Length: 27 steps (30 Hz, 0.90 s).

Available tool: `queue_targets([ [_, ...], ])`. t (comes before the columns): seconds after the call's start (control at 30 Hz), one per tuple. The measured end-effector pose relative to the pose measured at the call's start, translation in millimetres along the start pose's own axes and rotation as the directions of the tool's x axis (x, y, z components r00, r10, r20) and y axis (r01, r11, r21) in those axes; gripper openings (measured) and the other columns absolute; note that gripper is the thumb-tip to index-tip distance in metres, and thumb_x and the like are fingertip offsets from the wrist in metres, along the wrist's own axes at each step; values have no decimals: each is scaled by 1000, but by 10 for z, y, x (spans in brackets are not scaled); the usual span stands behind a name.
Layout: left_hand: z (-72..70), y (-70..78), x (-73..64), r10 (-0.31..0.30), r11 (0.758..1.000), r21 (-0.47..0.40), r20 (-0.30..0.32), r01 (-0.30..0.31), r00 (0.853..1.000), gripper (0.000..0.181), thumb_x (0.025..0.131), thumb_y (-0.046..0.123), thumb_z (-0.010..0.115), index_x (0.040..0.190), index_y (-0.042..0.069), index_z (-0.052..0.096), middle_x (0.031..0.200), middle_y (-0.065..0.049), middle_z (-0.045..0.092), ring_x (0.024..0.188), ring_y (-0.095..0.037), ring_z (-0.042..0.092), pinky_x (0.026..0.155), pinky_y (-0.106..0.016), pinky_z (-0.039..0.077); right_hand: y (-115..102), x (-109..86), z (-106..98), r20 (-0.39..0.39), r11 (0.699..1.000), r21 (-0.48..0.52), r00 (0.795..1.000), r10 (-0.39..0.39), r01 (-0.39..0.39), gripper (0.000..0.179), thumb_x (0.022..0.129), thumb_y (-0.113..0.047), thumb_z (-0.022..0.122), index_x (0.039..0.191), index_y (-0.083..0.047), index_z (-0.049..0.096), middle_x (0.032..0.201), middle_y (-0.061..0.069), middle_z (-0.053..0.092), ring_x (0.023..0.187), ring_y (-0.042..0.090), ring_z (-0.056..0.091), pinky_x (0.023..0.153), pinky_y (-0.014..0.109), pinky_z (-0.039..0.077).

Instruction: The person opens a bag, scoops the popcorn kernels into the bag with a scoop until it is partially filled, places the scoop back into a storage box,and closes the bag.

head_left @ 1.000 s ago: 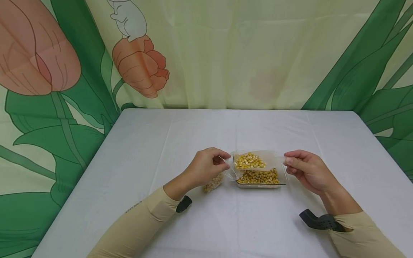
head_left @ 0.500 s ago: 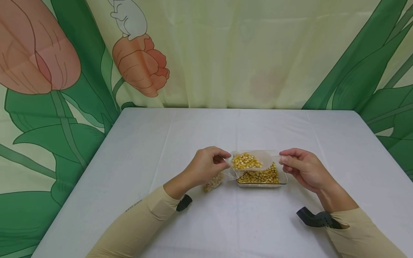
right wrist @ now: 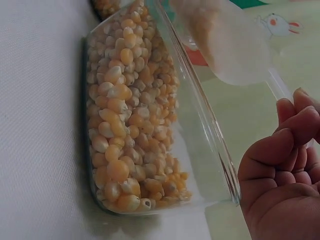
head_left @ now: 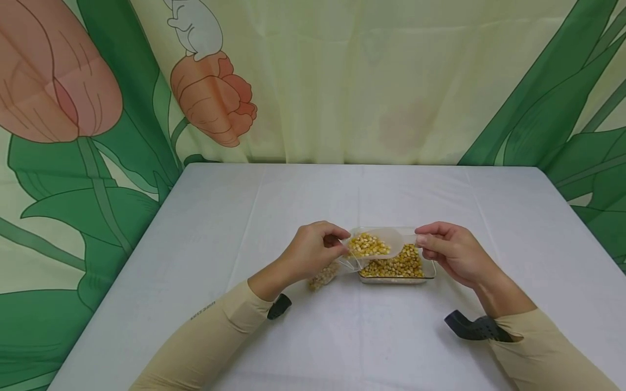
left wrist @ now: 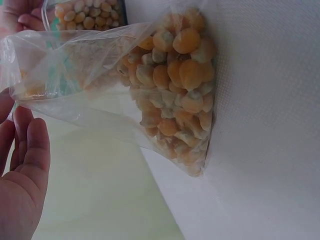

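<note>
My right hand (head_left: 450,252) pinches the handle of a translucent white scoop (head_left: 394,239), loaded with yellow corn kernels (head_left: 368,245). Its front end is at the mouth of a clear plastic bag (left wrist: 100,55), whose edge my left hand (head_left: 310,252) pinches between thumb and fingers. More kernels fill the bottom of the bag, which rests on the table. Below the scoop stands a clear glass container (right wrist: 227,165) partly filled with corn kernels (right wrist: 135,125). In the head view, the left hand hides part of the bag.
A white cloth covers the table (head_left: 274,201). Behind it hangs a curtain (head_left: 352,87) printed with tulips, leaves and a white animal. A black strap piece (head_left: 476,327) sits at the right wrist, and another (head_left: 280,308) at the left.
My right hand has moved left, bringing the loaded scoop from above the glass container to the bag's mouth. The left hand has stayed nearly still at the bag's edge.
</note>
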State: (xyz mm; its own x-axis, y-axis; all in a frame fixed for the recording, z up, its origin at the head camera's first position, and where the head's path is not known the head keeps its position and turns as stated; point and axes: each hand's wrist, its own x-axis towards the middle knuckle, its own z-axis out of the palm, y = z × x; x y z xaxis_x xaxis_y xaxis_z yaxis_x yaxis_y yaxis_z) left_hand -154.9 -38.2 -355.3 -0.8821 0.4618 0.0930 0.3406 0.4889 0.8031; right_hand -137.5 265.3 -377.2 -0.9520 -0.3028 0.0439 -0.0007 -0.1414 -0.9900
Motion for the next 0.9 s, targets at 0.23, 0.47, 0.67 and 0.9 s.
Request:
queue_targets([
  [0.23,5,-10,6,0,1000,-8,-2,0,1000,20,89,7,76,109,5,74,96,0,67,82,-7,64,71,-21,53,-14,16,46,-18,998,-64,1000,4,-5,22,99,7,55,101,-10,69,81,0,63,68,12,51,60,23,45],
  [0.47,4,-6,-3,11,1000,-20,1,-11,1000,19,90,5,75,108,3,74,99,-4,68,83,-8,65,72,-20,53,-21,31,78,-20,996,-93,1000,6,-8,20,98,7,56,100,-8,68,81,1,64,67,12,52,60,23,47],
  [0.67,7,-4,0,8,999,-31,2,-8,1000,19,89,5,75,108,4,74,97,-1,67,82,-7,64,72,-21,53,-22,44,110,-36,992,-126,999,5,-10,17,98,7,57,100,-7,68,80,2,64,67,11,52,61,23,48],
  [0.9,13,-6,1,-4,999,-32,0,4,1000,18,90,5,75,108,4,74,97,0,67,83,-7,64,72,-21,53,-45,57,145,-63,982,-185,998,26,-37,11,98,4,59,100,-3,68,81,-1,63,68,13,53,62,23,49],
])
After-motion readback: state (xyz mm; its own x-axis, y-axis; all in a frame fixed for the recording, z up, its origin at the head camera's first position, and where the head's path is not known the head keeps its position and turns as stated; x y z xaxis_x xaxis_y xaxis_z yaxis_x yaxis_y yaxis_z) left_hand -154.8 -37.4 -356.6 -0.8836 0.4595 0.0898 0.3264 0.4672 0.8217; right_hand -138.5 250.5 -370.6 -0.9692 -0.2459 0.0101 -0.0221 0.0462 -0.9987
